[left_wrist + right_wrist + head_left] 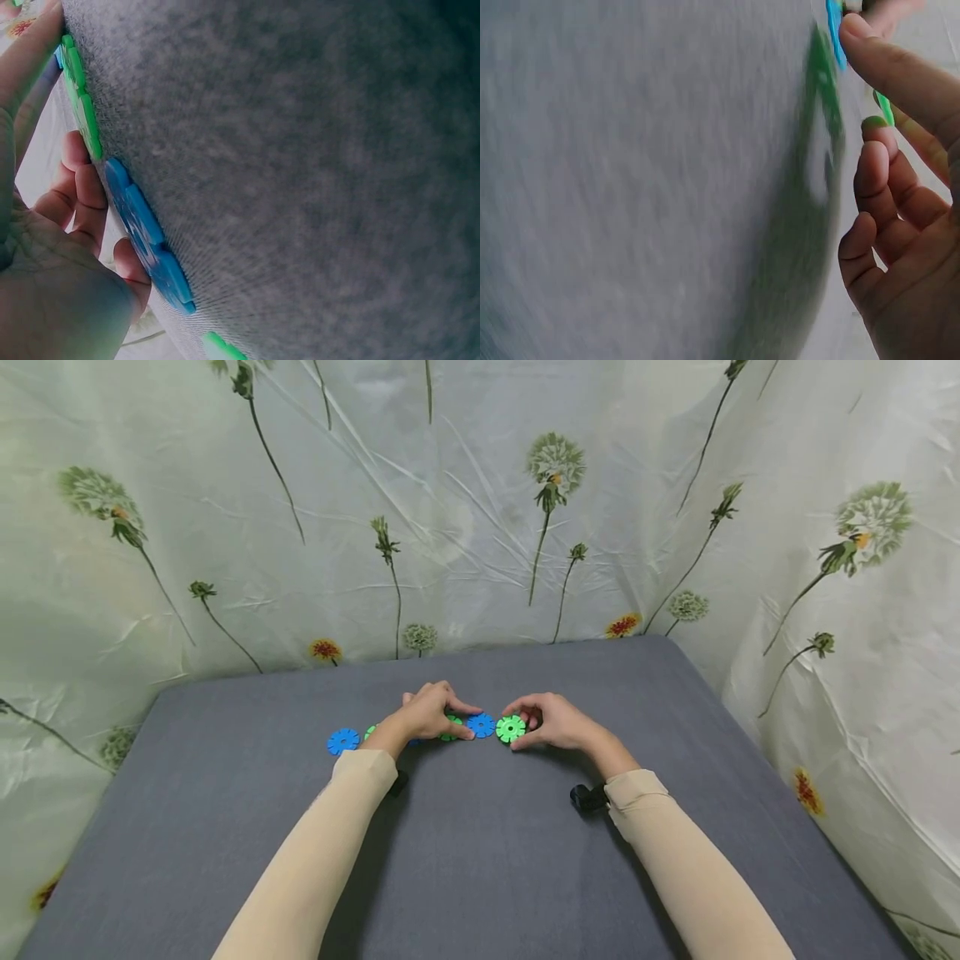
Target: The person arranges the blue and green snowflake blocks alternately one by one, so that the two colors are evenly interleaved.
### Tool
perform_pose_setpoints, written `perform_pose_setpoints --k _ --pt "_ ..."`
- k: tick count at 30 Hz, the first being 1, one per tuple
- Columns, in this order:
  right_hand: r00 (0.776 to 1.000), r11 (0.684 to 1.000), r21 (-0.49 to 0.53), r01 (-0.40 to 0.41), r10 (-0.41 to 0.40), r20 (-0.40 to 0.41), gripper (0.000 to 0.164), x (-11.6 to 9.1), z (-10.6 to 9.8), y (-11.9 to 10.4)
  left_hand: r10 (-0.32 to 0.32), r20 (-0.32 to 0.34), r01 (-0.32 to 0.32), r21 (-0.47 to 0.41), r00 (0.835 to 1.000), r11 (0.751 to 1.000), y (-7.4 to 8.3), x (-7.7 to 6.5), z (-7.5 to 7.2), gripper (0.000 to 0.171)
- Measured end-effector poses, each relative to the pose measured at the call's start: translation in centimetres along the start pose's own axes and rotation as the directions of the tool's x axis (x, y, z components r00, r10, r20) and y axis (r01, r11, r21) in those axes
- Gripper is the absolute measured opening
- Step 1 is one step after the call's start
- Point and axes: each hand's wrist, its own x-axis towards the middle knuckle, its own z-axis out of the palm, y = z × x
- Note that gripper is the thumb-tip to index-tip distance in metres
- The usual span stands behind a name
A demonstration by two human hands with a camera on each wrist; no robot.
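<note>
My left hand (426,712) reaches over a row of notched plastic building discs, its thumb and index finger pinching the edges of a blue disc (482,725). To the right of it, my right hand (561,724) grips a green disc (512,728) between thumb and fingers, close beside the blue one. Under the left hand, another green disc (452,727) shows partly. The left wrist view has a green disc (81,97) and a blue disc (150,232) lying by the curled fingers. The right wrist view shows only an edge of the gripped green disc (886,107); the fingers hide the rest.
At the row's left end lies a blue disc (343,741), with a partly hidden green disc (370,731) next to it. Grey cloth covers the table (480,860). A floral curtain (465,527) hangs behind and along the right side.
</note>
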Motion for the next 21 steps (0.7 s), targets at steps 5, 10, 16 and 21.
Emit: perform_pose_setpoints --k 5,10,16,21 --pt "0.998 0.999 0.001 -0.037 0.037 -0.046 0.048 0.2 -0.7 1.1 -0.009 -0.001 0.009 0.0 1.0 1.0 0.0 0.2 0.2 0.049" --pt "0.998 0.999 -0.018 -0.047 0.046 -0.051 0.048 0.8 -0.7 1.4 -0.012 0.001 0.012 0.0 1.0 1.0 0.0 0.1 0.2 0.049" --pt "0.998 0.999 -0.028 -0.034 0.033 -0.045 0.046 1.3 -0.5 1.4 -0.008 -0.004 0.008 -0.008 1.0 1.0 0.0 0.1 0.2 0.049" --pt "0.999 0.999 -0.036 -0.036 0.034 -0.037 0.046 1.4 -0.5 1.2 -0.012 -0.009 0.012 -0.007 1.0 1.0 0.0 0.2 0.3 0.048"
